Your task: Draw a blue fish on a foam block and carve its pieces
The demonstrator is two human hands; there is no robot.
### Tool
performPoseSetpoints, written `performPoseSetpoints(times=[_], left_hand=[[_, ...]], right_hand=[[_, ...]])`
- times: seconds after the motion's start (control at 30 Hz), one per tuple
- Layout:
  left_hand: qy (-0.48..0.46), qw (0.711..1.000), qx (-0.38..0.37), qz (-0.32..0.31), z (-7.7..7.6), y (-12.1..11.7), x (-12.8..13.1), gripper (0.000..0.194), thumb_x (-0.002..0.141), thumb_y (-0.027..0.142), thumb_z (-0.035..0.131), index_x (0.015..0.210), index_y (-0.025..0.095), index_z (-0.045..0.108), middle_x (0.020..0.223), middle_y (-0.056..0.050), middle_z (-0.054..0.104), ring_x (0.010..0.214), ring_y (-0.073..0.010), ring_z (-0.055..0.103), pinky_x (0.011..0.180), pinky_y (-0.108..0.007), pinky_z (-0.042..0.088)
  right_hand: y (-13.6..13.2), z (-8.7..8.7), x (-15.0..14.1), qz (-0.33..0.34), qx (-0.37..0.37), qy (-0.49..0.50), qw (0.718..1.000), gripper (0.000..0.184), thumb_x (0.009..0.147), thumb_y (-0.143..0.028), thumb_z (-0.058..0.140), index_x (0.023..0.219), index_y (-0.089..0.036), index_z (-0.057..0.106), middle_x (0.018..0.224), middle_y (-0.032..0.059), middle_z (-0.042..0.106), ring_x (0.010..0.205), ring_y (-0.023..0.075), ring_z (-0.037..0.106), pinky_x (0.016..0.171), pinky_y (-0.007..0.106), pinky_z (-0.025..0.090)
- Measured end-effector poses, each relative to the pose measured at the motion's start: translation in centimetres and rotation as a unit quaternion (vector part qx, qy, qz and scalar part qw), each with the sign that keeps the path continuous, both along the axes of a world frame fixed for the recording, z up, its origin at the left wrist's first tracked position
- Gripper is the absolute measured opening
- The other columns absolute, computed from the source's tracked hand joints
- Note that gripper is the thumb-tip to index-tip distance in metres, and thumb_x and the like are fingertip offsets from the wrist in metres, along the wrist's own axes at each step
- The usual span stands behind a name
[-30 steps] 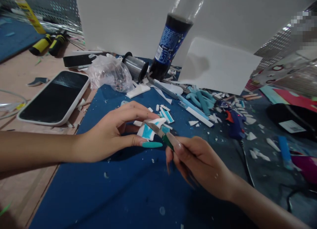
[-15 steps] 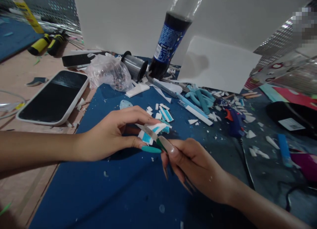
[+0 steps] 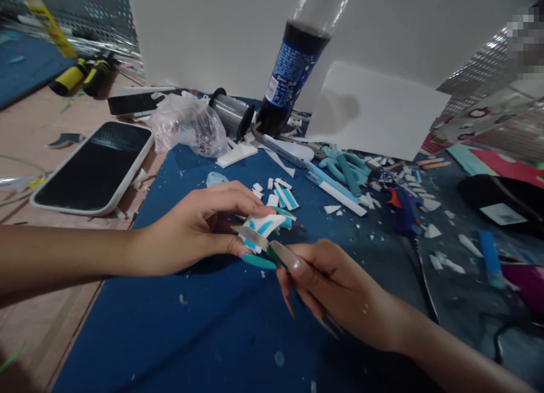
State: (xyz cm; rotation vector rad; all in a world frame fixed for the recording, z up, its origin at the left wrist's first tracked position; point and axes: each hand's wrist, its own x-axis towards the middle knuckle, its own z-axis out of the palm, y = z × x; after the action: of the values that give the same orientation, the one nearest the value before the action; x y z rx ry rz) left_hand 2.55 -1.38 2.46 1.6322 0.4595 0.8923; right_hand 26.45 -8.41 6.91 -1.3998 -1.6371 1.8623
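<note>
Between the thumb and fingers of my left hand (image 3: 204, 229) is a small white piece with blue stripes (image 3: 266, 225), held just above the blue mat (image 3: 182, 330). My right hand (image 3: 335, 285) is closed around the green handle of a craft knife (image 3: 254, 236), most of the handle hidden by the fingers. The blade points left and lies across the lower part of the striped piece. Behind the left fingertips, several cut white and blue-striped scraps (image 3: 287, 195) rest on the mat.
A phone (image 3: 93, 166) lies to the left. A dark soda bottle (image 3: 289, 70), a wire spool (image 3: 232, 112) and a crumpled plastic bag (image 3: 187, 124) stand at the back. Light-blue scissors (image 3: 346, 166) and a glue gun (image 3: 403, 212) lie to the right among white scraps.
The knife blade has shifted slightly down and left across the striped piece, which has tilted a little. My right hand has dipped slightly; my left hand keeps its hold.
</note>
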Motion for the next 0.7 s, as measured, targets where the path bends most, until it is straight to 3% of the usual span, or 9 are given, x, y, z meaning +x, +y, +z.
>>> performPoseSetpoints(times=[0.17,0.53,0.7], left_hand=[[-0.021,0.999,-0.028,-0.013,-0.08,0.06,-0.11,0.039,0.087,0.010,0.089,0.117,0.033,0.082,0.117,-0.004,0.074,0.107,-0.0166,0.076,0.084,-0.019,0.067],[-0.008,1.000,0.008,-0.019,-0.24,0.05,0.04,0.034,0.089,0.012,0.088,0.116,0.031,0.082,0.115,-0.004,0.076,0.107,-0.0176,0.075,0.074,-0.017,0.063],[-0.007,1.000,0.002,-0.027,-0.18,0.05,-0.09,0.034,0.088,0.015,0.090,0.117,0.030,0.081,0.116,-0.005,0.074,0.105,-0.0170,0.074,0.078,-0.019,0.063]], right_hand=[[0.10,0.26,0.26,0.006,-0.035,0.015,0.999,0.072,0.092,-0.089,0.050,0.074,-0.020,0.059,0.046,-0.0075,0.043,0.036,0.0067,0.036,0.037,0.020,0.026],[0.29,0.10,0.10,0.023,-0.052,0.024,0.998,0.072,0.092,-0.090,0.050,0.075,-0.020,0.059,0.046,-0.0078,0.045,0.036,0.0063,0.035,0.040,0.020,0.031],[0.49,0.04,0.70,0.043,-0.063,0.030,0.997,0.072,0.091,-0.089,0.053,0.075,-0.019,0.059,0.047,-0.0077,0.045,0.036,0.0060,0.037,0.038,0.019,0.029]])
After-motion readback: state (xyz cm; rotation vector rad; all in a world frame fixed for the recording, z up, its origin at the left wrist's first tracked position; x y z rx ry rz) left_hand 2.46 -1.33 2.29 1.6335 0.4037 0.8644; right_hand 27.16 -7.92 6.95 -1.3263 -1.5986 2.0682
